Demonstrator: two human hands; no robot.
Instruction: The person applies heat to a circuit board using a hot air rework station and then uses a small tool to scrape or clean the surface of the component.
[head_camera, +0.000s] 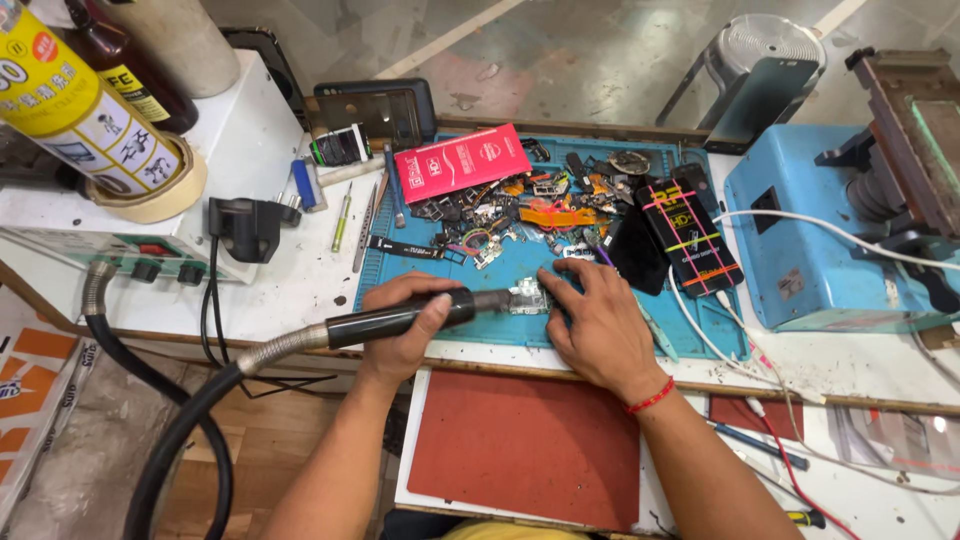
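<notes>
My left hand (405, 325) grips the black handle of a hot-air gun (400, 317). Its metal nozzle points right at a small circuit board (528, 296) on the blue work mat (390, 285). A grey corrugated hose (180, 430) runs from the handle down to the left. My right hand (592, 320) lies flat on the mat just right of the board, fingertips touching its edge. A red thread band circles that wrist.
A pile of small phone parts (520, 215), a red packet (462, 160) and a black packet (690, 235) lie on the mat. The white hot-air station (150, 200) stands left, a blue machine (800, 240) right, a red-brown pad (525, 445) near me.
</notes>
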